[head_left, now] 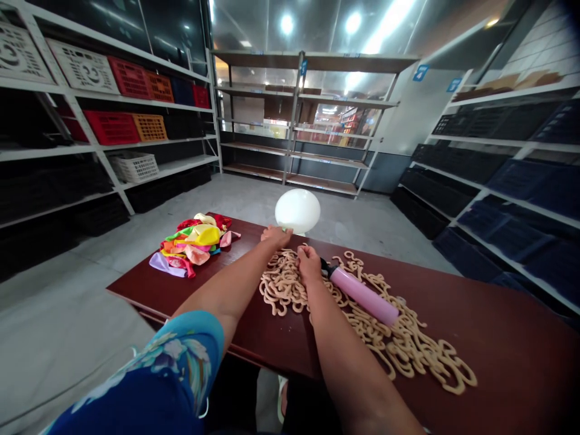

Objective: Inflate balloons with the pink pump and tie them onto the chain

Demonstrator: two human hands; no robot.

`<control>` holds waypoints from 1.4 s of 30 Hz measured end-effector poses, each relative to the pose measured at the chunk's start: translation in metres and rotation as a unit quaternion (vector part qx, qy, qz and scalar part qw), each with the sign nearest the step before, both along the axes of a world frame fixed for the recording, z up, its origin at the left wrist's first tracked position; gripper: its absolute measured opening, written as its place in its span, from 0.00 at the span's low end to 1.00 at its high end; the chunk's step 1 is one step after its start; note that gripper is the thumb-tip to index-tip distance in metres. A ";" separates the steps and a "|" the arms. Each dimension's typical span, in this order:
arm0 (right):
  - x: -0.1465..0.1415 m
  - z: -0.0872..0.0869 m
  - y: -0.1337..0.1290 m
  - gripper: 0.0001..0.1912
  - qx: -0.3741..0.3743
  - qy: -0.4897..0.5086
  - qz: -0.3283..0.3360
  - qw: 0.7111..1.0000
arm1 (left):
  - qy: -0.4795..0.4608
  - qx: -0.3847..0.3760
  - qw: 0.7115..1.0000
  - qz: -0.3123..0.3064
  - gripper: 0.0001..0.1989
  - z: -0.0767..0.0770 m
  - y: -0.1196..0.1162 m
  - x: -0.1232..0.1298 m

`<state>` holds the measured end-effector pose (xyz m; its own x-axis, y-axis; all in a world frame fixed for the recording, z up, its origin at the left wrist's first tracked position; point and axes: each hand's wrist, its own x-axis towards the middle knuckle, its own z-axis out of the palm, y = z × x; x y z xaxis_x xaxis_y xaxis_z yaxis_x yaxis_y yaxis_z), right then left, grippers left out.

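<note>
The left hand's (278,234) fingers pinch the white balloon (298,209) near its neck, probably to seal the air in, its round body beyond the table's (453,308) far edge. The right hand's (309,264) fingers are curled narrow; whether they grip anything, I cannot tell. Tan curled pieces (281,291) crowd beneath, the pink pump (365,296) lying across them; limp balloons (199,237) lie apart, leftward.

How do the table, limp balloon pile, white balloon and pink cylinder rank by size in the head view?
1. Table
2. Limp balloon pile
3. White balloon, pink cylinder: too alike to rank
</note>
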<state>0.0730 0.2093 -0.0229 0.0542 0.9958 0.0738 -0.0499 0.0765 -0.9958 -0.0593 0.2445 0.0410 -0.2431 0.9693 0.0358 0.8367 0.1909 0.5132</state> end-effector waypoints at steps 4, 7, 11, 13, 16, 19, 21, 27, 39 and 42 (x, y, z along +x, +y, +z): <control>-0.002 0.000 0.001 0.14 -0.009 0.003 0.000 1.000 | 0.164 -0.032 0.983 0.076 0.19 0.002 -0.002 -0.049; -0.004 -0.001 0.002 0.13 -0.005 -0.005 0.000 1.000 | 0.200 -0.032 0.976 0.075 0.10 0.000 -0.011 -0.089; -0.004 -0.002 0.003 0.13 -0.003 -0.010 0.003 1.000 | 0.166 0.016 0.982 0.091 0.06 -0.009 -0.026 -0.119; -0.003 -0.002 0.003 0.13 -0.002 -0.015 0.005 1.000 | 0.151 0.029 0.983 0.096 0.11 -0.012 -0.031 -0.126; -0.001 -0.001 0.001 0.13 0.001 -0.021 0.010 1.000 | 0.117 0.064 0.986 0.100 0.15 -0.010 -0.036 -0.128; -0.002 0.002 -0.001 0.14 0.006 -0.024 0.010 1.000 | 0.074 0.102 0.989 0.081 0.12 0.001 -0.038 -0.116; -0.003 0.006 -0.005 0.15 0.016 -0.024 0.015 0.999 | 0.046 0.092 0.994 0.036 0.12 0.010 -0.041 -0.099; -0.004 0.015 -0.013 0.25 0.128 -0.041 0.073 0.988 | -0.066 0.049 0.981 -0.176 0.17 0.016 -0.055 -0.037; -0.002 0.018 -0.010 0.16 0.127 0.026 -0.063 0.990 | -0.489 0.045 0.864 -0.109 0.18 0.005 -0.072 0.006; -0.001 0.026 -0.017 0.12 0.221 -0.052 -0.045 0.973 | -0.626 -0.100 0.767 -0.100 0.30 -0.002 -0.074 0.009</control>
<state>0.0724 0.1925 0.0034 0.1092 0.8570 0.5036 0.0765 0.4978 -0.8639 -0.0505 0.1708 0.0387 0.1885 0.9475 -0.2581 -0.2641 0.3021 0.9160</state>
